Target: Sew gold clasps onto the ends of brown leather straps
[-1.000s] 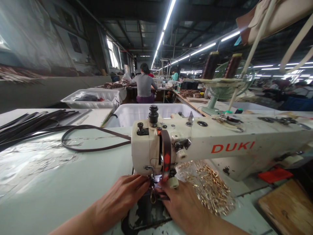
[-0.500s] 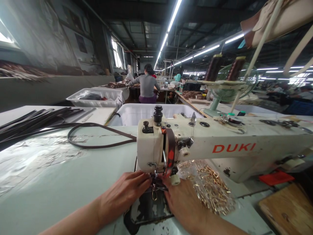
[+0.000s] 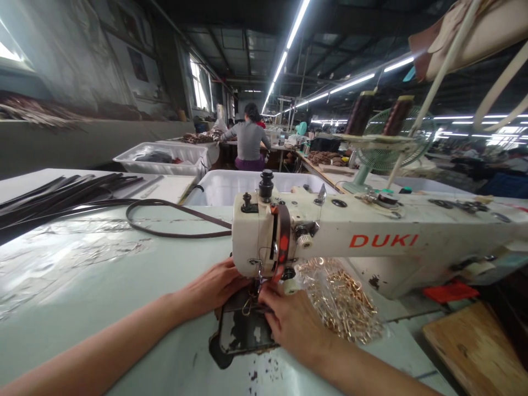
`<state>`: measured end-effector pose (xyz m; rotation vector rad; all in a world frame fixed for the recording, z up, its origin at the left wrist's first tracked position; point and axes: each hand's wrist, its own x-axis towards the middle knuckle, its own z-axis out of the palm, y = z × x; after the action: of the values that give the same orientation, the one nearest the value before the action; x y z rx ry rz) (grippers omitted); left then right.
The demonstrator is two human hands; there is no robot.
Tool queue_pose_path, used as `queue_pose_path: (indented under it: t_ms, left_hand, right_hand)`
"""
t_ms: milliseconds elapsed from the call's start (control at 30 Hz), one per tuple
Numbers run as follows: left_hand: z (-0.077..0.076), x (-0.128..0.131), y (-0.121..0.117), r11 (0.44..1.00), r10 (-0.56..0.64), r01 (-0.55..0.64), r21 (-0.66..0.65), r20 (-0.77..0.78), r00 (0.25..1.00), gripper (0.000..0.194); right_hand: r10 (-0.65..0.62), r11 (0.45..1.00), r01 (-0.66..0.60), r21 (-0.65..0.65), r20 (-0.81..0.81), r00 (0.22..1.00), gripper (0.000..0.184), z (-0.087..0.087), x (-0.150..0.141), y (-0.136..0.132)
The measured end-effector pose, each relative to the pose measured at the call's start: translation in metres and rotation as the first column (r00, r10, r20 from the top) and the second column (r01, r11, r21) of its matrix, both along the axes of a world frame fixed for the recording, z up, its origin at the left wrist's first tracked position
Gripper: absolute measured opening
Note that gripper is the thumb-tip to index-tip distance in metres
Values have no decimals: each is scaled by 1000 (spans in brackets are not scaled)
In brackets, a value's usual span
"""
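Note:
A pale sewing machine point(image 3: 322, 228) stands before me, its needle and presser foot over a worn dark plate point(image 3: 247, 330). My right hand point(image 3: 295, 322) is closed on a dark narrow strap point(image 3: 264, 308) just right of the presser foot, thumb and fingers pinched. From the strap end a gold snap hook point(image 3: 246, 307) hangs over the plate. My left hand point(image 3: 216, 286) reaches in at the left of the needle, fingers together at the strap; their tips are partly hidden under the machine head. More of the long dark strap point(image 3: 177, 235) loops over the table behind.
A clear bag of gold snap hooks point(image 3: 342, 302) lies under the machine arm. Dark straps point(image 3: 61, 198) are piled at left. White bins point(image 3: 218, 184) stand behind the machine. Thread cones point(image 3: 398, 115), a green fan point(image 3: 363, 179) and a seated person point(image 3: 249, 140) are farther back.
My left hand has moved back and left around the needle. My right hand has drawn closer to the presser foot, and the snap hook has swung left. The camera view has shifted slightly.

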<state>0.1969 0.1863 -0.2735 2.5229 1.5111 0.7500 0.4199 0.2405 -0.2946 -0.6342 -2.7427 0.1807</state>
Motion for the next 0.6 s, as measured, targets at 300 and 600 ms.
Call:
queue_pose_path:
  t_ms: [300, 600]
  left_hand:
    - [8, 4, -2, 996, -74, 82, 46, -161, 984, 25]
    - [9, 8, 0, 993, -36, 61, 101, -241, 970, 12]
  right_hand:
    - [304, 862, -368, 349, 225, 926, 38, 18, 5, -10]
    - [357, 659, -575, 485, 472, 806, 11, 47, -42, -12]
